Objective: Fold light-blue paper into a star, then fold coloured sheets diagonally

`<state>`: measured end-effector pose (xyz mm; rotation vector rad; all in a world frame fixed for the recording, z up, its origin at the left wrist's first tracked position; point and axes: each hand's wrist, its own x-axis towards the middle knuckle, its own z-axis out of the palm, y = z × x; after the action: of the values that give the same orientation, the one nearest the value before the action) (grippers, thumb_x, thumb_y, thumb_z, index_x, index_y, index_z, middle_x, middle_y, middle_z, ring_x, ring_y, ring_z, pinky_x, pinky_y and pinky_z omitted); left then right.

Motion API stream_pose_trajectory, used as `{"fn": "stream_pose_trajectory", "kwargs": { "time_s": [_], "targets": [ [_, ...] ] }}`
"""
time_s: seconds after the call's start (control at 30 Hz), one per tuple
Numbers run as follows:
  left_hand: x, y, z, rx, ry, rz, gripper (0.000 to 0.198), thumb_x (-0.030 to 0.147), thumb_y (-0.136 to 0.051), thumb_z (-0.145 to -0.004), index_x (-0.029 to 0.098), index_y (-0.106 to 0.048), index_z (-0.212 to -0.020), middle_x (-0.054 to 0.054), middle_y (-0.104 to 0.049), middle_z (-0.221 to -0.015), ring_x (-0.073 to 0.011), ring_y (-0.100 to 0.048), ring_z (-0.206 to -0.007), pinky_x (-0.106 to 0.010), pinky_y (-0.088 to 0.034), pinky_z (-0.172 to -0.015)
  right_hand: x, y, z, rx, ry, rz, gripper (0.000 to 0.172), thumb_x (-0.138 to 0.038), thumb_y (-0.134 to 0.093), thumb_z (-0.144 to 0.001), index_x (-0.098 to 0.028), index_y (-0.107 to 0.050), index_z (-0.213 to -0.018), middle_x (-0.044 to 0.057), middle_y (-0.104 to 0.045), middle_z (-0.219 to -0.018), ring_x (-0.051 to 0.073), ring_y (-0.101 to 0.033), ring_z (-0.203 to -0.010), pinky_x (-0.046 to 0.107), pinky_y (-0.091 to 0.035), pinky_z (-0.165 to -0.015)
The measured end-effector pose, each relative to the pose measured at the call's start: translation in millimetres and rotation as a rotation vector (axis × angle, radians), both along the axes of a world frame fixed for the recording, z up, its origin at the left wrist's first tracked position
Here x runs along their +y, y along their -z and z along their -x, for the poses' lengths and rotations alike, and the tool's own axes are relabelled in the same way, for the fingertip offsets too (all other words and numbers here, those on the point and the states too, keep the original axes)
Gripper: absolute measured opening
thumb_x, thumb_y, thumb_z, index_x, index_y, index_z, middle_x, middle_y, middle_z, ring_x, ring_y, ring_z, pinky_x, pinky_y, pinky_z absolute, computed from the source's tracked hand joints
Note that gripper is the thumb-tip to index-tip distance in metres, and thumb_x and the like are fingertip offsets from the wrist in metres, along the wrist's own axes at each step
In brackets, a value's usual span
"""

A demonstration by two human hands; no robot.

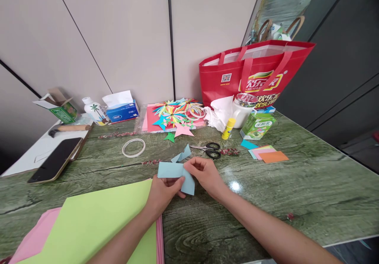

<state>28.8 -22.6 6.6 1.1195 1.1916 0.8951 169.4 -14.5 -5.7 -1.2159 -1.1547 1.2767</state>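
Note:
A folded piece of light blue paper (pixel 171 170) is held between both hands above the green table. My left hand (pixel 166 193) grips it from below, thumb on the front and fingers behind. At the paper's upper right edge, my right hand (pixel 204 172) pinches it between thumb and fingertips. Just beyond lies another small folded blue paper piece (pixel 182 154). Scissors with black handles (pixel 212 150) rest to the right of that piece. Under my left forearm is a stack of large sheets, with a yellow-green sheet (pixel 109 216) on top and pink ones below.
A roll of tape (pixel 134 148), a phone (pixel 56 159) and a hammer (pixel 69 128) lie to the left. Folded paper stars (pixel 173 115) sit at the back. A glue stick (pixel 228 129), white mug (pixel 241 114), green box (pixel 258 125), coloured paper slips (pixel 274 156) and red bag (pixel 219 68) are at right.

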Motion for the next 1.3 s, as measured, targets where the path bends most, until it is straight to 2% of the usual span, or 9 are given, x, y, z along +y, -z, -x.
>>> {"fn": "stream_pose_trajectory", "kwargs": {
  "time_s": [0.17, 0.4, 0.57, 0.8, 1.03, 1.3],
  "targets": [
    [-0.7, -1.6, 0.8, 0.043, 0.018, 0.016, 0.02, 0.03, -0.068, -0.06, 0.011, -0.063, -0.06, -0.005, -0.068, -0.056, -0.015, -0.06, -0.039, -0.022, -0.05, -0.043, -3.7, 1.6, 1.5, -0.164, 0.019, -0.113, 0.02, -0.034, -0.053, -0.074, -0.017, -0.053, -0.064, -0.002, -0.053, -0.06, 0.011, -0.046, -0.055, 0.023, -0.037, -0.052],
    [0.2, -0.1, 0.0, 0.012, 0.014, -0.006, 0.018, 0.028, -0.068, -0.059, 0.013, -0.06, -0.062, -0.001, -0.065, -0.051, -0.014, -0.058, -0.037, -0.022, -0.049, -0.04, -8.4, -1.3, 3.4, -0.29, 0.027, -0.206, 0.017, -0.03, -0.048, -0.079, -0.018, -0.049, -0.067, -0.001, -0.053, -0.063, 0.012, -0.048, -0.058, 0.023, -0.039, -0.053],
    [0.4, 2.9, 2.1, 0.069, 0.026, -0.036, 0.015, 0.027, -0.066, -0.062, 0.015, -0.057, -0.061, 0.001, -0.063, -0.05, -0.0145, -0.059, -0.039, -0.023, -0.05, -0.043, -11.9, 0.9, 4.6, -0.271, 0.017, -0.227, 0.017, -0.03, -0.047, -0.081, -0.018, -0.05, -0.07, -0.001, -0.053, -0.064, 0.012, -0.048, -0.058, 0.023, -0.039, -0.054],
    [-2.1, -1.7, 4.0, 0.06, 0.05, -0.065, 0.017, 0.028, -0.063, -0.067, 0.015, -0.056, -0.059, 0.002, -0.062, -0.049, -0.0137, -0.059, -0.044, -0.024, -0.05, -0.05, -12.6, -1.3, 6.4, -0.215, 0.072, -0.249, 0.015, -0.03, -0.053, -0.08, -0.018, -0.056, -0.07, 0.0, -0.058, -0.066, 0.013, -0.05, -0.059, 0.023, -0.039, -0.056],
    [1.1, 1.4, 6.3, -0.043, -0.092, -0.038, 0.016, 0.028, -0.068, -0.063, 0.015, -0.059, -0.066, 0.003, -0.061, -0.053, -0.0139, -0.057, -0.046, -0.026, -0.051, -0.047, -6.7, 0.7, 4.1, -0.184, -0.07, -0.191, 0.02, -0.033, -0.055, -0.078, -0.018, -0.054, -0.066, 0.0, -0.054, -0.062, 0.012, -0.048, -0.055, 0.022, -0.038, -0.051],
    [0.7, 0.1, 7.3, -0.03, -0.07, -0.036, 0.017, 0.028, -0.068, -0.064, 0.015, -0.059, -0.067, 0.003, -0.062, -0.055, -0.0139, -0.057, -0.047, -0.026, -0.051, -0.049, -12.2, -5.5, 4.9, -0.12, -0.06, -0.172, 0.023, -0.037, -0.055, -0.078, -0.018, -0.052, -0.064, -0.001, -0.054, -0.055, 0.012, -0.049, -0.05, 0.023, -0.038, -0.049]
  ]
}}
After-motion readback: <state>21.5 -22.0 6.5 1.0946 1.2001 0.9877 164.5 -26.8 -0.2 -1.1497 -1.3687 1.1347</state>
